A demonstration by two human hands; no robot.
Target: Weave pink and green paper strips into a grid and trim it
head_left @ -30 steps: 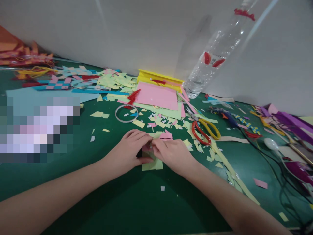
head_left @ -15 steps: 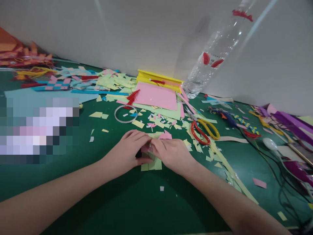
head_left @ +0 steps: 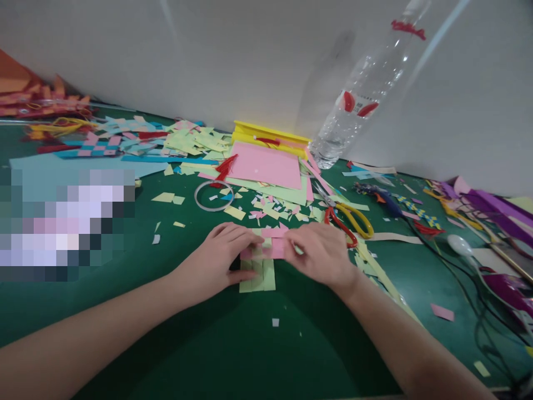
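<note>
A small woven paper piece (head_left: 259, 272) of light green and pink strips lies on the green table (head_left: 233, 344) in front of me. My left hand (head_left: 216, 258) presses its left side with closed fingers. My right hand (head_left: 322, 253) pinches the right end of a pink strip (head_left: 275, 250) that runs across the weave. Both forearms reach in from the bottom edge.
Red and yellow scissors (head_left: 347, 219) lie just right of my right hand. Behind are a clear tape ring (head_left: 214, 194), pink and green paper sheets (head_left: 266, 166), a yellow box (head_left: 270, 133), a leaning plastic bottle (head_left: 362, 100), paper scraps, cables and purple strips (head_left: 491, 205) at right.
My right hand has moved right, away from my left, drawing the pink strip across the weave. More of the woven piece shows between the hands.
</note>
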